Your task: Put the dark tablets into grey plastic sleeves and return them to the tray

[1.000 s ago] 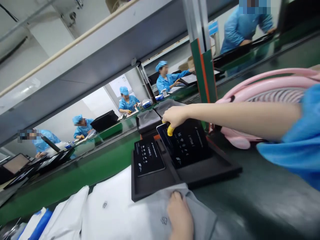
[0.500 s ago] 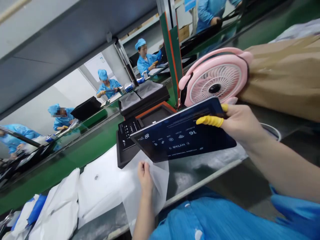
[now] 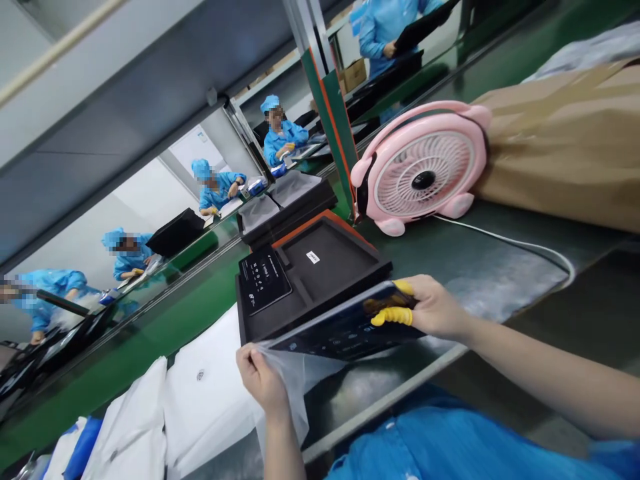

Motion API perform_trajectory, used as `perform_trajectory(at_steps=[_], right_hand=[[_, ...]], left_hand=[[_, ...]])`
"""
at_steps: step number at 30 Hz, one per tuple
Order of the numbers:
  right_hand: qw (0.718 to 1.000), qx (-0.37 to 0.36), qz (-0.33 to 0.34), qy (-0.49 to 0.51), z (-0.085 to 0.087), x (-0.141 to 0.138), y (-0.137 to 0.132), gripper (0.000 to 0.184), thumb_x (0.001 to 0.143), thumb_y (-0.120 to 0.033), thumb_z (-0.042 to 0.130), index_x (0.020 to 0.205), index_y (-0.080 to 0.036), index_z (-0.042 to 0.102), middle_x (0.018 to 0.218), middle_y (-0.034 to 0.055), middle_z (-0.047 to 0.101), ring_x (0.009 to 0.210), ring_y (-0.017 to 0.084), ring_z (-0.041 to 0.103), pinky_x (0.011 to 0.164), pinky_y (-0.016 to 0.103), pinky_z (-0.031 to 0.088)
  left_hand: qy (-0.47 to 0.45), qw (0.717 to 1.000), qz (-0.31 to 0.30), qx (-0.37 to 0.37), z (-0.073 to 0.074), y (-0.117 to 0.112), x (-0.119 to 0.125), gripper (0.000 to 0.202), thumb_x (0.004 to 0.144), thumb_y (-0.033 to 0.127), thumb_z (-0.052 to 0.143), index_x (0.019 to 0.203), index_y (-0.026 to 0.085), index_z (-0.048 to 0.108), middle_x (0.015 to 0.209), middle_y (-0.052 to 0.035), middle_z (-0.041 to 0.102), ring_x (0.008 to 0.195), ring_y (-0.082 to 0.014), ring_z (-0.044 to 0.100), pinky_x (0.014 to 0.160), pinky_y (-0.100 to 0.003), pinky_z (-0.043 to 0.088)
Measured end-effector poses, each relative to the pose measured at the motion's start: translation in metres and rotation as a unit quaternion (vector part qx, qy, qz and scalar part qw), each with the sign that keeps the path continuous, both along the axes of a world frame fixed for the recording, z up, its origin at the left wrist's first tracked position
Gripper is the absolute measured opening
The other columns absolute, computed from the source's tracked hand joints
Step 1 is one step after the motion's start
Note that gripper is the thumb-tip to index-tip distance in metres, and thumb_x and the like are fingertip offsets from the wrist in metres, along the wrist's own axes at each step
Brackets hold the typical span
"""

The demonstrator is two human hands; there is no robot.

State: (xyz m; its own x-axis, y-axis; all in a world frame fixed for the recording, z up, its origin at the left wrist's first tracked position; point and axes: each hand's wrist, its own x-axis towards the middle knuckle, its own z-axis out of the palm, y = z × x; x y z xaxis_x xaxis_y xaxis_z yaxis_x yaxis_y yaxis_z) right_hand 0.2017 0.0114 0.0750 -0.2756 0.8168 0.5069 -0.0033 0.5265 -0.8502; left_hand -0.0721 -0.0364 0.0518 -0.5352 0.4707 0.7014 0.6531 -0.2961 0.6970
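My right hand (image 3: 425,308), with yellow finger cots on thumb and finger, grips the right end of a dark tablet (image 3: 345,337) held tilted above the bench edge. White print shows on its screen side. Pinched in my left hand (image 3: 263,377) is the edge of a translucent plastic bag (image 3: 295,380), whose mouth lies around the tablet's left end. Just beyond the tablet sits a black foam tray (image 3: 335,260) with a white label in one recess. Another, smaller printed black panel (image 3: 265,279) rests in the tray's left part.
White bags (image 3: 205,387) lie stacked at the left. A pink fan (image 3: 425,167) stands behind right, its white cable (image 3: 525,247) trailing, beside a brown carton (image 3: 565,147). More foam trays (image 3: 285,203) sit behind. Several co-workers in blue work across the green conveyor (image 3: 195,297).
The tablet has come down and left, tilting flatter, and its left end has met the bag. My left hand has raised the bag's edge leftward. More of the foam tray shows.
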Motion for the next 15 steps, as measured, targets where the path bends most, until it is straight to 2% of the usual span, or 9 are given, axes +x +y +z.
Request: perform_trajectory(at_steps=[2,4,7,9,11,13,15], right_hand=[[1.000,0.017,0.024,0.004,-0.004,-0.005,-0.001,0.019,0.064,-0.036,0.070,0.074,-0.020,0.070,0.068,0.0023,0.068,0.059,0.017,0.064,0.054,0.024,0.053],[0.999,0.016,0.032,0.017,-0.009,-0.012,-0.001,0.017,0.063,-0.033,0.071,0.075,-0.022,0.070,0.069,0.0008,0.069,0.060,0.016,0.064,0.056,0.023,0.053],[0.997,-0.048,0.022,0.047,-0.017,-0.021,0.000,0.019,0.062,-0.037,0.071,0.072,-0.021,0.070,0.068,0.0003,0.068,0.061,0.016,0.064,0.058,0.024,0.053],[0.991,-0.113,0.001,0.070,-0.022,-0.026,0.003,0.027,0.058,-0.043,0.073,0.070,-0.019,0.069,0.067,0.0014,0.068,0.061,0.018,0.064,0.058,0.025,0.052],[0.981,-0.166,-0.026,0.096,-0.025,-0.030,0.008,0.035,0.052,-0.047,0.075,0.068,-0.018,0.068,0.066,0.0026,0.068,0.062,0.019,0.063,0.059,0.027,0.052],[0.971,-0.204,-0.045,0.119,-0.026,-0.035,0.013,0.040,0.046,-0.049,0.077,0.067,-0.016,0.067,0.066,0.0033,0.067,0.063,0.020,0.062,0.060,0.029,0.051],[0.962,-0.231,-0.048,0.136,-0.028,-0.043,0.016,0.044,0.042,-0.050,0.077,0.067,-0.015,0.065,0.066,0.0033,0.067,0.064,0.020,0.062,0.061,0.030,0.051]], left_hand=[[0.117,0.992,-0.027,0.031,0.014,-0.007,0.001,0.014,0.083,0.024,0.042,0.070,0.020,0.045,0.069,0.0001,0.047,0.066,-0.0134,0.048,0.063,-0.026,0.040],[0.239,0.965,-0.092,0.045,0.022,-0.015,0.012,0.014,0.084,0.019,0.040,0.071,0.021,0.045,0.069,-0.0008,0.049,0.064,-0.0132,0.050,0.061,-0.025,0.042],[0.350,0.917,-0.191,0.027,0.017,-0.024,0.036,0.019,0.085,0.012,0.035,0.074,0.021,0.047,0.068,-0.0022,0.050,0.059,-0.0117,0.050,0.053,-0.022,0.042],[0.366,0.903,-0.226,-0.002,0.009,-0.026,0.049,0.020,0.084,0.008,0.032,0.076,0.021,0.045,0.066,-0.0018,0.048,0.055,-0.0102,0.047,0.048,-0.019,0.039],[0.356,0.901,-0.246,-0.031,0.004,-0.025,0.055,0.020,0.084,0.005,0.031,0.076,0.020,0.042,0.064,-0.0007,0.045,0.054,-0.0093,0.045,0.048,-0.018,0.038],[0.342,0.902,-0.258,-0.049,0.007,-0.018,0.054,0.020,0.084,0.005,0.031,0.073,0.020,0.039,0.063,0.0001,0.043,0.054,-0.0090,0.043,0.049,-0.018,0.037],[0.350,0.891,-0.282,-0.061,0.019,-0.005,0.048,0.021,0.085,0.006,0.031,0.071,0.019,0.039,0.064,-0.0002,0.044,0.057,-0.0093,0.044,0.052,-0.019,0.038]])
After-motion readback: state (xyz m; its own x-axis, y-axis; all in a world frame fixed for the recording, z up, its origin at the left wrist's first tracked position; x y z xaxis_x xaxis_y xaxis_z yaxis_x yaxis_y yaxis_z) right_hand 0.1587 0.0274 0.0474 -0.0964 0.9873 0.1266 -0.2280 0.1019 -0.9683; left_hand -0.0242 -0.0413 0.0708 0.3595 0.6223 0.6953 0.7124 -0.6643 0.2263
